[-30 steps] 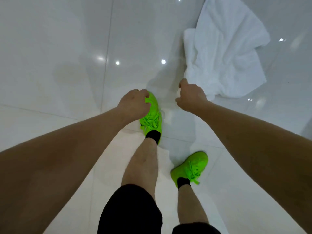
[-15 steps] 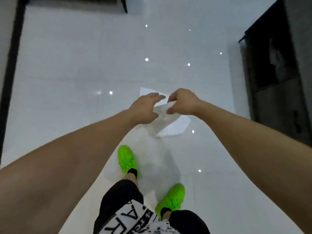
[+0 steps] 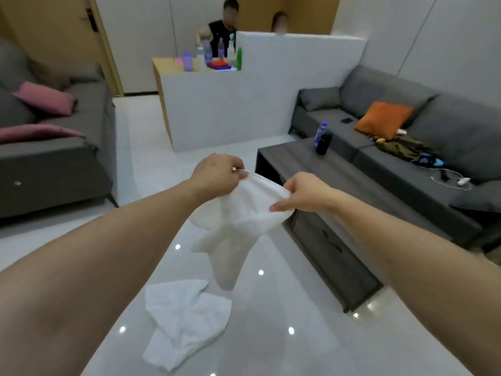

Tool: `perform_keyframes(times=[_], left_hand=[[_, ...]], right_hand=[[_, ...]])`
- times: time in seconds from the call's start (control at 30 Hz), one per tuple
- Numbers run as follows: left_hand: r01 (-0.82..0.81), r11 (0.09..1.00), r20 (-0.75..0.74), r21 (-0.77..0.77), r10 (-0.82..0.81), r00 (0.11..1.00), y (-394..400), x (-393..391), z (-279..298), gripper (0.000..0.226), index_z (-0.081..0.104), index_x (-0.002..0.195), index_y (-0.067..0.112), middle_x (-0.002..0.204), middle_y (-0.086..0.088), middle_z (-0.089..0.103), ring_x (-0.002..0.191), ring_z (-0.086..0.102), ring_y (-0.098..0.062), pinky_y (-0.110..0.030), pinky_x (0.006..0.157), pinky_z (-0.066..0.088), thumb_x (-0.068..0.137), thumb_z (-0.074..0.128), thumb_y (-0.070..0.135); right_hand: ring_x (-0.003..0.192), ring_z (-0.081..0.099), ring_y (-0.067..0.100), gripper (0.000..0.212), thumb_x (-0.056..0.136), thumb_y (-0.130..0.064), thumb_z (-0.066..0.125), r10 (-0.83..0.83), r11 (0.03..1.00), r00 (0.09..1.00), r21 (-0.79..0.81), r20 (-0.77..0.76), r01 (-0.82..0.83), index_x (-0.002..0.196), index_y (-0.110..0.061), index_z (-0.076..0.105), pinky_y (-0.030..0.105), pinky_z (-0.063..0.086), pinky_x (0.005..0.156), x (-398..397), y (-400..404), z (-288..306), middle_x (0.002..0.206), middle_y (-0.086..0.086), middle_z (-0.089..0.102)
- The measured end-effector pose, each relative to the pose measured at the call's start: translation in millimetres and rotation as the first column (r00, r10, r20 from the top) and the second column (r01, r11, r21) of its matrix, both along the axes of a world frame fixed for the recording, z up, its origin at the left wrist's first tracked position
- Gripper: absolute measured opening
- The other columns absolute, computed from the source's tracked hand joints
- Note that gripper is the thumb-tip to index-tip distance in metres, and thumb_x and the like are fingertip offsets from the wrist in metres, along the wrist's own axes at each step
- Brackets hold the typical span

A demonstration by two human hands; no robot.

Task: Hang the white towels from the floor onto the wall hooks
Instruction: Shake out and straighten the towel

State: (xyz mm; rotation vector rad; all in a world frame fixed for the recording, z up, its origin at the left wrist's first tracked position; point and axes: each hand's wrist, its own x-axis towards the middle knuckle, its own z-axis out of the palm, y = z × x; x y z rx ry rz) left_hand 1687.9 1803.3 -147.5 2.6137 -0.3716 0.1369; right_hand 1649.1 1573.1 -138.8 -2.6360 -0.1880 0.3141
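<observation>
At 12 o'clock in the head view, the left hand (image 3: 217, 176) and right hand (image 3: 305, 192) are pinching a white towel (image 3: 244, 213), now lifted off the floor (image 3: 298, 335); a second towel (image 3: 184, 321) is lying at 6 o'clock, awaiting hooks not in view

This looks like a lounge or sitting room, possibly in an office or studio. A grey sofa (image 3: 423, 126) with an orange cushion (image 3: 383, 119) runs along the wall to the right of the hands, and a second grey sofa (image 3: 54, 147) with pink cushions (image 3: 46, 99) stands to their left. A low dark coffee table (image 3: 320, 185) sits just beyond the right hand (image 3: 307, 192), with a bottle (image 3: 321, 137) on it. Ahead of both hands stands a white partition counter (image 3: 230, 109) loaded with bottles, two people behind it. The floor (image 3: 271, 335) is glossy white tile, with a wooden door (image 3: 54, 31) far left.
</observation>
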Motion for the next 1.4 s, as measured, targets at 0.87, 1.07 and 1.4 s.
perform_keyframes(times=[0.87,1.07,1.4], left_hand=[[0.587,0.791,-0.128,-0.172,-0.609,0.783,-526,125,88,0.015,0.066,0.071,0.018,0.077,-0.004,0.064,0.076,0.06,-0.019,-0.029,0.06,0.043,0.084,0.065,0.026],[0.574,0.785,-0.101,-0.231,-0.607,0.789,-594,190,112,0.028,0.065,0.108,0.027,0.097,0.006,0.059,0.093,0.058,-0.018,-0.033,0.075,0.051,0.081,0.068,0.031],[0.511,0.793,-0.029,-0.333,-0.55,0.835,-711,191,106,0.026,0.071,0.082,0.021,0.082,-0.004,0.068,0.078,0.064,-0.017,-0.037,0.073,0.056,0.079,0.07,0.047]], right_hand=[[0.057,0.049,0.017,0.04,0.068,-0.045,0.083,-0.533,0.795,0.817,-0.202,0.22,0.572,0.058,-0.014,0.058,0.031,0.035,0.05,11,-448,113,0.058,0.002,0.052],[0.072,0.06,0.019,0.014,0.088,-0.025,0.066,-0.688,0.715,0.683,0.067,0.245,0.696,0.079,-0.015,0.063,0.035,0.049,0.061,49,-526,108,0.079,0.004,0.064],[0.081,0.059,0.018,0.009,0.084,-0.031,0.063,-0.633,0.731,0.569,0.162,0.525,0.663,0.088,-0.023,0.062,0.033,0.049,0.067,127,-617,122,0.086,-0.003,0.065]])
